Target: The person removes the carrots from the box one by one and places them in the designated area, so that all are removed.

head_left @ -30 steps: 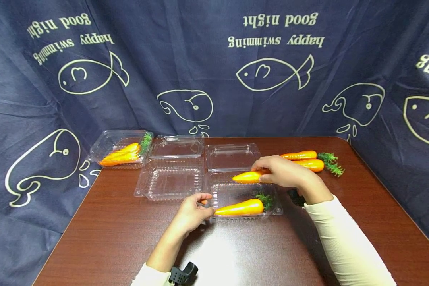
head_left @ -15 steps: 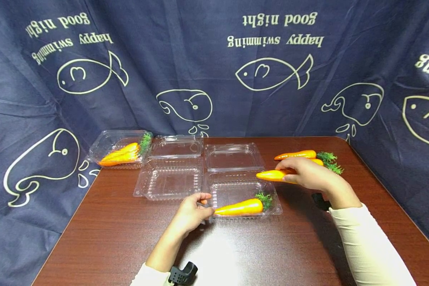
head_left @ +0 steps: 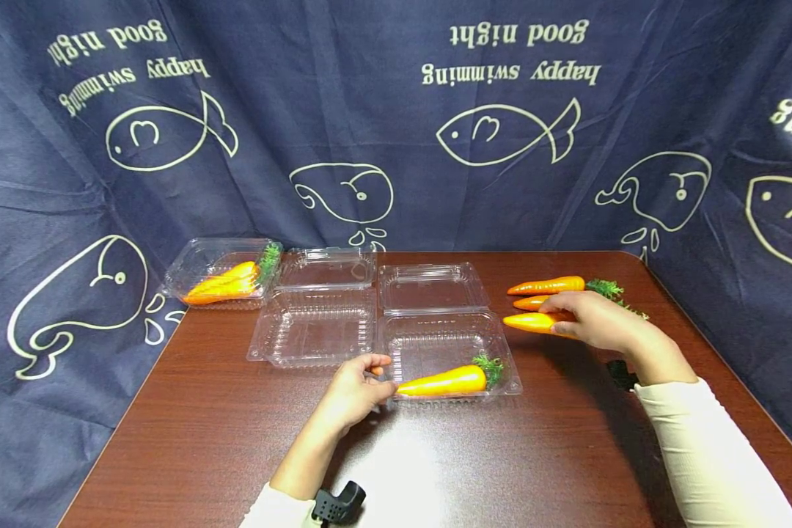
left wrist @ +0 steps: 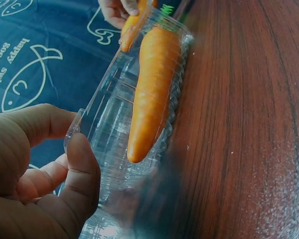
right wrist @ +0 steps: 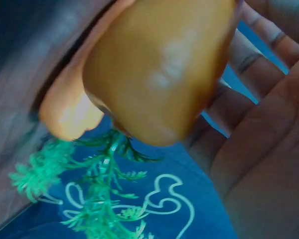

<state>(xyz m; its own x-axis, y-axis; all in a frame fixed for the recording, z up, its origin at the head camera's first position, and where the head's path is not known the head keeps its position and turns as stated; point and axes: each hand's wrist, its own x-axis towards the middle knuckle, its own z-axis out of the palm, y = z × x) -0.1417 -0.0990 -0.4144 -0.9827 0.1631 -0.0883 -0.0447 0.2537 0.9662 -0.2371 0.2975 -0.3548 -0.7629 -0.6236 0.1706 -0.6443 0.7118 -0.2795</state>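
pinching box, left fingers; right fingers gripping carrot, butt wrist-visible, head-hidden

The head view looks forward and down across the table from furthest off. The left-wrist view, tilted sideways, looks closely past the left hand along a box that the head view also shows. The right-wrist view faces a carrot end-on from very near.
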